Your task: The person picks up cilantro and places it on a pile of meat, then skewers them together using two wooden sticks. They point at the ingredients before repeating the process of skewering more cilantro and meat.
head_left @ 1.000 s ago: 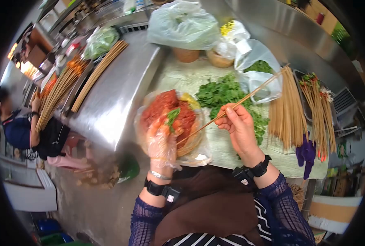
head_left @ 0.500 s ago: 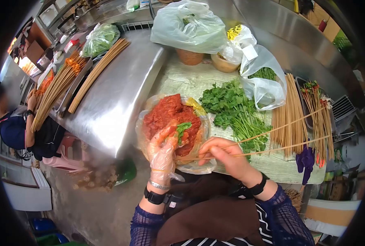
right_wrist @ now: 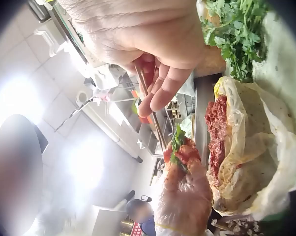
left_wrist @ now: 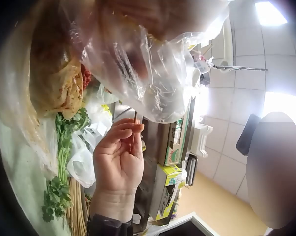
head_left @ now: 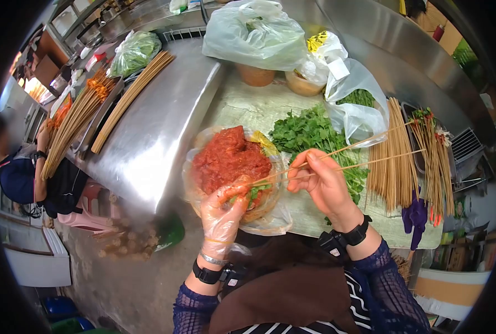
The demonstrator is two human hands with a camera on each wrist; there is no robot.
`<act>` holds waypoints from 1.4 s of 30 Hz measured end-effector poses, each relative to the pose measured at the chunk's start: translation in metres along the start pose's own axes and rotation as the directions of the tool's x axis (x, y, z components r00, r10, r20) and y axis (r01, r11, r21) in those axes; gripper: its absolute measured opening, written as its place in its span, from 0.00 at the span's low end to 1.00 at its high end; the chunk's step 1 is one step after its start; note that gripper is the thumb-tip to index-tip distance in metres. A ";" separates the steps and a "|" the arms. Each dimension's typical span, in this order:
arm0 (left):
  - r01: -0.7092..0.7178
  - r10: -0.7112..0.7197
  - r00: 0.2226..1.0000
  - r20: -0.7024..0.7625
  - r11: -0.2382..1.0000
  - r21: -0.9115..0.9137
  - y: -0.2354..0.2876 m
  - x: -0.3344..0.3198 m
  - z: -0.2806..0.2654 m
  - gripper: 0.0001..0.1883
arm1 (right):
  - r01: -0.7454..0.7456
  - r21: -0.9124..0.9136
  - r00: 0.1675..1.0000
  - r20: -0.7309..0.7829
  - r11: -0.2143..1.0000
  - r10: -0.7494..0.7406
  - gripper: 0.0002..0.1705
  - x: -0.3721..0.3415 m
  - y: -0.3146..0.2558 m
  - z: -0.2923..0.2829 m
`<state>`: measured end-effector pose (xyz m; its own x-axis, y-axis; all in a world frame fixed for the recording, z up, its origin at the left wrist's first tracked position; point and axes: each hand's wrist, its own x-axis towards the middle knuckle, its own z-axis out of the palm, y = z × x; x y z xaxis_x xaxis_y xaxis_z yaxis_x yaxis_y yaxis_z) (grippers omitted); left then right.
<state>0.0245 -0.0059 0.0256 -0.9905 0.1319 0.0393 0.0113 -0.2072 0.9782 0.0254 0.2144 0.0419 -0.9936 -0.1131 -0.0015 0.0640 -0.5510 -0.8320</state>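
Observation:
My left hand [head_left: 221,214], in a clear plastic glove, pinches red meat with a green leaf [head_left: 257,192] at the front edge of the meat bowl. My bare right hand [head_left: 325,183] pinches two thin wooden skewers [head_left: 351,165] that spread apart toward the right. Their left ends reach the leaf and meat in my left fingers, as the right wrist view also shows at the skewers [right_wrist: 159,129]. Red minced meat [head_left: 228,158] fills the plastic-lined bowl [head_left: 188,186] just beyond my left hand. In the left wrist view the glove's plastic [left_wrist: 133,64] hides my left fingers.
Cilantro [head_left: 309,133] lies right of the bowl. Farther right are loose skewers [head_left: 393,167], filled skewers [head_left: 433,161] and a purple glove [head_left: 415,217]. Plastic bags [head_left: 253,36] stand behind. On the left is a steel counter [head_left: 159,117], with a person [head_left: 22,172] beyond it.
Since the last half second, my right hand has moved up and right, and the skewers' left ends now meet my left fingers. The left fingers and leaf have shifted lower, nearer the bowl's front edge.

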 end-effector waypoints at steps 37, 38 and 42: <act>0.256 -0.283 0.958 0.055 0.749 -0.611 0.004 -0.001 0.000 0.16 | 0.144 -0.047 0.989 -0.030 0.988 -0.145 0.17 -0.019 -0.007 -0.002; 0.239 -0.279 0.960 0.030 0.756 -0.609 0.005 0.001 0.000 0.16 | 0.176 -0.019 0.984 -0.011 0.984 -0.176 0.17 -0.023 -0.010 -0.001; 0.158 -0.231 0.972 -0.042 0.777 -0.609 0.000 0.002 0.003 0.17 | 0.353 -0.195 0.935 0.052 0.915 -0.349 0.15 -0.037 0.000 0.018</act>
<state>0.0232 -0.0024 0.0267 -0.9712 0.1353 -0.1963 -0.2316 -0.7308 0.6420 0.0635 0.2037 0.0522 -0.9470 0.0437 0.3182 -0.3101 -0.3826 -0.8703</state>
